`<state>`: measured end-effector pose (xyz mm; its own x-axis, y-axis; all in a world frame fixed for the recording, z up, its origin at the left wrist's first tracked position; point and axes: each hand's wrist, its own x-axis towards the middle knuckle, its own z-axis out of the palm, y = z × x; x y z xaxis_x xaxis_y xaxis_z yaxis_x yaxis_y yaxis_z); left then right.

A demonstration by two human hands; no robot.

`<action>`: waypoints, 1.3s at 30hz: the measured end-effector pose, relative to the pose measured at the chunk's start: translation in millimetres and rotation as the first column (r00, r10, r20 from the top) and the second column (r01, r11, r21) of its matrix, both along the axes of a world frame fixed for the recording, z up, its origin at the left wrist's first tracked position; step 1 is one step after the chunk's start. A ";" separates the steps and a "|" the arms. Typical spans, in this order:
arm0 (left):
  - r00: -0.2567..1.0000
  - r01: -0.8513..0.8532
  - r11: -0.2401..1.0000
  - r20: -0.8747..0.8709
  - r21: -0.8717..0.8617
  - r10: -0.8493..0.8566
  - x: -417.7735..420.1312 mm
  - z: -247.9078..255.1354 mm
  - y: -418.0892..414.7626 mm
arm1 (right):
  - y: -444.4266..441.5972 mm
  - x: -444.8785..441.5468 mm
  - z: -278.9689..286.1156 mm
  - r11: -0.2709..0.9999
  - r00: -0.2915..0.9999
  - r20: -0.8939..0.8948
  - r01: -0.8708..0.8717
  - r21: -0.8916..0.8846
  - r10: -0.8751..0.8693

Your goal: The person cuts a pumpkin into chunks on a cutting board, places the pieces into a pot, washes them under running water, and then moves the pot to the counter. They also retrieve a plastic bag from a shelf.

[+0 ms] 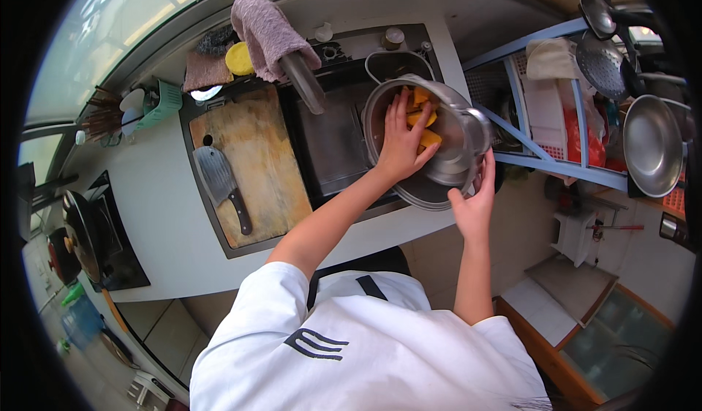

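Orange chunks, possibly pumpkin, lie in a metal pot that is tilted over the right end of the sink. My left hand reaches inside with its fingers spread against the chunks; whether it grips any cannot be told. The far right rim and handle area of the pot are held by my right hand. Beneath it shows another round metal vessel. A cleaver rests on a worn wooden cutting board left of the sink basin.
A purple cloth hangs over the faucet behind the basin. A yellow round sponge and a green basket stand along the back. At right is a blue-framed rack near hanging ladles and a metal pan. A cooktop lies left.
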<state>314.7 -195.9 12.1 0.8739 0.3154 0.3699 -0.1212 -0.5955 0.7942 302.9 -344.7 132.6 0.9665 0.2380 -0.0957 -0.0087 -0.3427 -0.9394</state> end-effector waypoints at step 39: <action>0.724 -0.428 0.448 -0.595 -0.785 -0.350 -182.3 110.6 10.5 | -37.7 -59.1 -63.9 0.868 0.705 -0.709 0.370 0.330 -0.030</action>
<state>132.4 -185.4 122.8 0.6977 0.1397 -0.7027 0.5969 0.4291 0.6779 243.8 -382.4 68.8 0.7112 0.2246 -0.6662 -0.7016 0.1678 -0.6925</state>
